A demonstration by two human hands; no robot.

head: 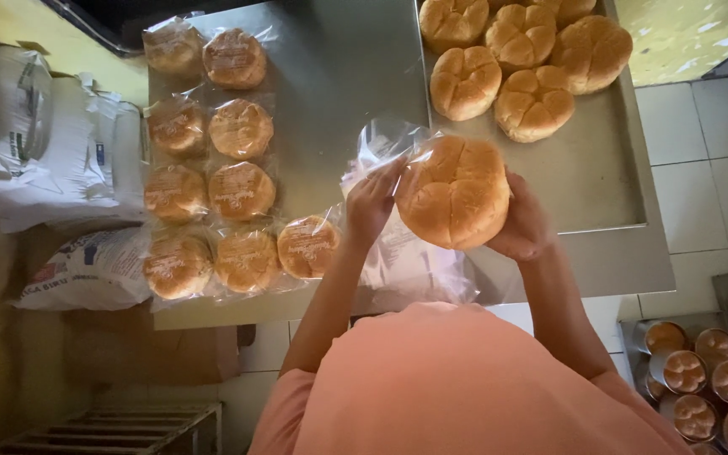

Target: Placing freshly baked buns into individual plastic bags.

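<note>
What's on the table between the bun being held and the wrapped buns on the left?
In the head view, the left hand and a stack of clear bags lie between the held bun and the nearest wrapped bun.

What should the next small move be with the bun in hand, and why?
Probably slide the round bun a little further into the clear plastic bag. The right hand cups the bun's outer side while the left hand pinches the bag's edge against it, and most of the bun looks uncovered, unlike the bagged buns laid out on the metal table.
</note>
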